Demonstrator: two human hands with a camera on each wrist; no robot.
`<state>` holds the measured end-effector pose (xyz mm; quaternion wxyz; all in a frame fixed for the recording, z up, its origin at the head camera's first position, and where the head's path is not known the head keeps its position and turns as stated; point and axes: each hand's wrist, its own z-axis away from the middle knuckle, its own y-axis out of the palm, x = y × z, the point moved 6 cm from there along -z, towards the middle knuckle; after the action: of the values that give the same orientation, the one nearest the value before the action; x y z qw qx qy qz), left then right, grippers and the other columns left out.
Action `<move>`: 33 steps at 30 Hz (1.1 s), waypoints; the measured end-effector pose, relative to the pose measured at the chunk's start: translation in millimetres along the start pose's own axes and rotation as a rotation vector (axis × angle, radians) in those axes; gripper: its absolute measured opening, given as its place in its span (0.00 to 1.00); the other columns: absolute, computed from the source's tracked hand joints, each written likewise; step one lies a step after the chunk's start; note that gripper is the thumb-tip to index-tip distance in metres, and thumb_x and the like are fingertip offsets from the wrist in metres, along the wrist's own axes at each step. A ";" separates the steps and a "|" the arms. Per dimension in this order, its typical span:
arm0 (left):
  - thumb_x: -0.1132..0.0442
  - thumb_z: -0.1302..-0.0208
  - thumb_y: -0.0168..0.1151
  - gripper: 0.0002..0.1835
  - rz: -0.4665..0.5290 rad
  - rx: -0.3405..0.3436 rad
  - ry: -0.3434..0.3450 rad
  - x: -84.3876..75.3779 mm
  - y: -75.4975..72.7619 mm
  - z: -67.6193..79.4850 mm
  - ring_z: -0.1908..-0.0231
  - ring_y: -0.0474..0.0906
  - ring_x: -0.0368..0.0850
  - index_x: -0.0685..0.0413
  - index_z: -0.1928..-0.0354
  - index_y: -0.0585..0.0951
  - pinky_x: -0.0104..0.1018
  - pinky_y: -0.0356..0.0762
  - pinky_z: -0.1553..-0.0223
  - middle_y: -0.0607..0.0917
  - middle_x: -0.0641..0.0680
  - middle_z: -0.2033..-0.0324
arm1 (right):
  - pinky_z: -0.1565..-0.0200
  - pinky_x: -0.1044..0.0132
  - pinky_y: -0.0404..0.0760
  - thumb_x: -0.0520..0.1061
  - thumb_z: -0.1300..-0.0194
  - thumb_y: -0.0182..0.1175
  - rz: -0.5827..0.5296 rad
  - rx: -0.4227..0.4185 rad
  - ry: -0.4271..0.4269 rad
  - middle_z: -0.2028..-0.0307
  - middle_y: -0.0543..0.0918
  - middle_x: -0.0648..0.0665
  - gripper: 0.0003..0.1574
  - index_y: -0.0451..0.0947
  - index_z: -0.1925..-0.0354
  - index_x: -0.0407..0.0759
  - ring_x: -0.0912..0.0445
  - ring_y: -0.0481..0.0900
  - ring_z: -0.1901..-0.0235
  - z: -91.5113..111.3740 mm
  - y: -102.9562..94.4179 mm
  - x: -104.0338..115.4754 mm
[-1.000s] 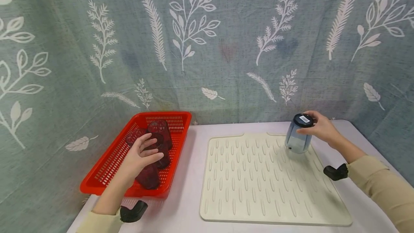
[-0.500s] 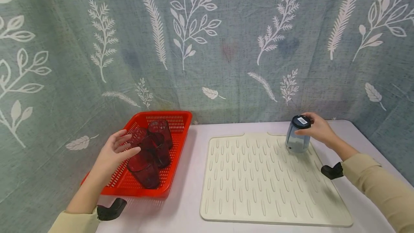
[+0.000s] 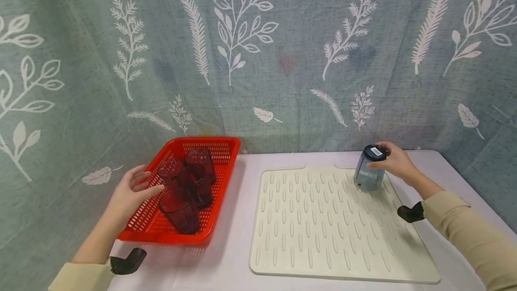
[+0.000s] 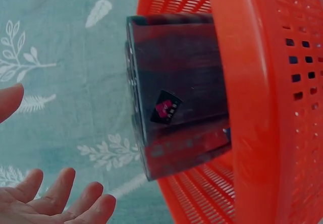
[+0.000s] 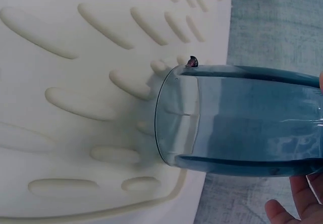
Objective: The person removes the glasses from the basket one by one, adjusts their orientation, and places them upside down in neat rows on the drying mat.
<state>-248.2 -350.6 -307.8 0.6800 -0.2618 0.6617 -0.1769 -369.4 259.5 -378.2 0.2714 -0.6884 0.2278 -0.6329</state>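
Observation:
My right hand (image 3: 393,163) grips a blue-tinted drinking glass (image 3: 366,178) near its dark base, which faces up and bears a white barcode label. Mouth down, the glass is at the far right corner of a cream ribbed drying mat (image 3: 315,228); its rim overlaps the mat in the right wrist view. To the left, my left hand (image 3: 131,192) hovers by the left side of a red plastic basket (image 3: 169,238), fingers relaxed and holding nothing. Several dark glasses (image 3: 181,212), looking red inside the basket, lean there; one shows a small black sticker in the left wrist view.
A white table (image 3: 230,255) lies under the basket and the mat. Green-grey curtain cloth (image 3: 282,116) with white leaf prints hangs close behind and along both sides. A strip of table separates the basket from the mat.
My left hand has moved left from over the glasses to the basket's left side, uncovering them. The right hand and its glass have shifted slightly left.

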 end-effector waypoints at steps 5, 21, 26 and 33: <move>0.50 0.40 0.59 0.50 -0.001 0.018 -0.016 5.5 0.7 -1.8 0.36 0.51 0.68 0.60 0.30 0.38 0.64 0.55 0.42 0.52 0.69 0.33 | 0.57 0.48 0.72 0.53 0.48 0.67 0.021 0.000 0.004 0.43 0.64 0.27 0.53 0.53 0.36 0.29 0.37 0.65 0.48 -2.5 4.0 -3.9; 0.49 0.39 0.57 0.51 0.003 0.144 -0.076 21.5 13.6 -3.3 0.36 0.49 0.69 0.59 0.30 0.33 0.65 0.53 0.42 0.48 0.70 0.33 | 0.53 0.44 0.70 0.55 0.45 0.64 -0.027 0.044 0.034 0.39 0.57 0.25 0.56 0.45 0.33 0.30 0.34 0.61 0.45 -0.7 7.2 -8.8; 0.49 0.39 0.57 0.50 0.000 0.178 -0.077 23.8 19.3 -0.6 0.37 0.52 0.69 0.61 0.30 0.34 0.64 0.57 0.42 0.48 0.71 0.33 | 0.53 0.43 0.70 0.58 0.43 0.62 -0.021 0.055 0.058 0.38 0.54 0.24 0.58 0.42 0.32 0.31 0.33 0.60 0.44 2.6 6.6 -8.7; 0.49 0.40 0.58 0.51 0.011 0.203 -0.093 31.3 27.5 1.9 0.37 0.52 0.69 0.59 0.30 0.34 0.64 0.57 0.43 0.49 0.70 0.33 | 0.50 0.41 0.68 0.60 0.43 0.61 -0.031 0.034 0.088 0.37 0.52 0.23 0.60 0.40 0.31 0.31 0.32 0.57 0.42 9.1 3.2 -6.4</move>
<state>-247.3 -346.7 -349.4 0.7339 -0.1959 0.6096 -0.2268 -360.8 262.1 -385.6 0.2632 -0.6587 0.2181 -0.6702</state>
